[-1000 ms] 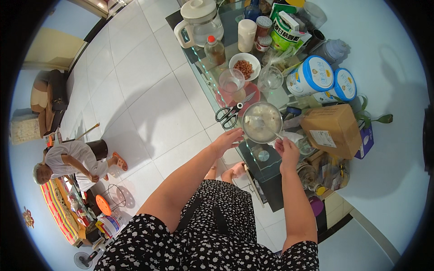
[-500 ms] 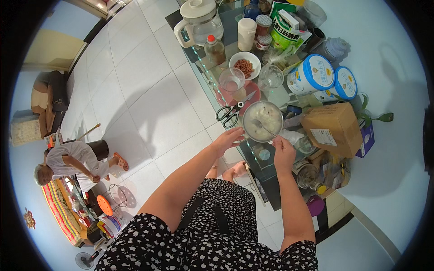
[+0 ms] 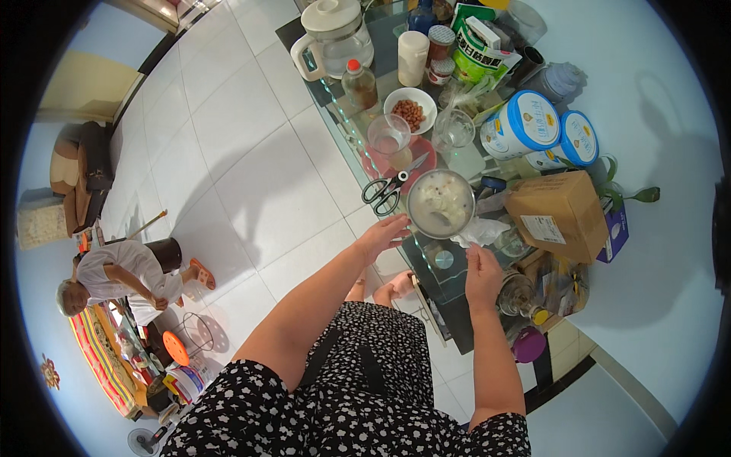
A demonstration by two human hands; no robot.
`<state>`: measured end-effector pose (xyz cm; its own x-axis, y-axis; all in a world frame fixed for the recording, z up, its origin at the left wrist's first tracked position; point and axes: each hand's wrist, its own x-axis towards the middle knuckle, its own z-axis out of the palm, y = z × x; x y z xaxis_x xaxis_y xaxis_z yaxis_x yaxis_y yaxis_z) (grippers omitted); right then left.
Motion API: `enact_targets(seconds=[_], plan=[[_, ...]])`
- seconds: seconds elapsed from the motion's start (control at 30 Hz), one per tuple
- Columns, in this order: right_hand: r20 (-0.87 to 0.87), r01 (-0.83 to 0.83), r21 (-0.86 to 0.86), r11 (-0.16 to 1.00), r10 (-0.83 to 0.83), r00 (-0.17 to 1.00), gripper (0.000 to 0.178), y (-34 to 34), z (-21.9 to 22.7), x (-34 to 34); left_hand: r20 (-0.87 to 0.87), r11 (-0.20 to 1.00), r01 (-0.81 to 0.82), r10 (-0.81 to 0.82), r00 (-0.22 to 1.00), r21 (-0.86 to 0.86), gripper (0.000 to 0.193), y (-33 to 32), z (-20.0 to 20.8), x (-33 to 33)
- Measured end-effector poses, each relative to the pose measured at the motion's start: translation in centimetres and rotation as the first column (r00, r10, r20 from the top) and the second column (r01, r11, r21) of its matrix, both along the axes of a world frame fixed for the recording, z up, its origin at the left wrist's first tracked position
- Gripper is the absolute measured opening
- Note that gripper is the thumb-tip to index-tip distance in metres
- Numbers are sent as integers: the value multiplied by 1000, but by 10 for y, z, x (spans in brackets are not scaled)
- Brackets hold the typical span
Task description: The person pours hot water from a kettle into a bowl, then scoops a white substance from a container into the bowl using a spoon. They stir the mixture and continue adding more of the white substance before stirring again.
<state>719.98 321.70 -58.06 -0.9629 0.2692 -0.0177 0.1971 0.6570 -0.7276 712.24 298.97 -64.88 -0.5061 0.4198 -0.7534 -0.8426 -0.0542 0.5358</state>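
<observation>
Head view: over a glass table (image 3: pixel 443 283), a bowl (image 3: pixel 434 233) of pale, lumpy food (image 3: pixel 449 190), spoon (image 3: pixel 439 218) partly sunk in it. Left hand (image 3: pixel 387 236) loosely spread at the rim, contact unclear; right hand (image 3: pixel 483 278) pinched, thumb to fingertips, beside crumpled white wrap (image 3: pixel 486 230), on what hard to tell. Beyond, a white dish (image 3: pixel 389 105) of brown nuts (image 3: pixel 408 115) and a jug (image 3: pixel 344 58), top cut off.

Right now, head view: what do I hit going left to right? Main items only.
Brown-and-black armchair → orange-topped stool → left hand → round bowl of pale food → right hand → cardboard box → rightmost green leaf.
</observation>
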Motion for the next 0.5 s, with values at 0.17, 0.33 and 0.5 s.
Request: enact_targets(seconds=[0.17, 0.33, 0.5], plan=[[-49, 20, 59, 998, -17, 999, 21, 5, 8, -6, 0, 1000, -1, 1, 1000, -4, 62, -1, 0, 0], [-19, 11, 52, 999, -10, 1000, 19, 9, 2, -4, -7, 1000, 11, -11, 1000, 1, 62, -1, 0, 1], [-111, 15, 134, 991, 0, 994, 19, 10, 11, -9, -13, 999, 31, -32, 999, -16, 61, -2, 7, 0]])
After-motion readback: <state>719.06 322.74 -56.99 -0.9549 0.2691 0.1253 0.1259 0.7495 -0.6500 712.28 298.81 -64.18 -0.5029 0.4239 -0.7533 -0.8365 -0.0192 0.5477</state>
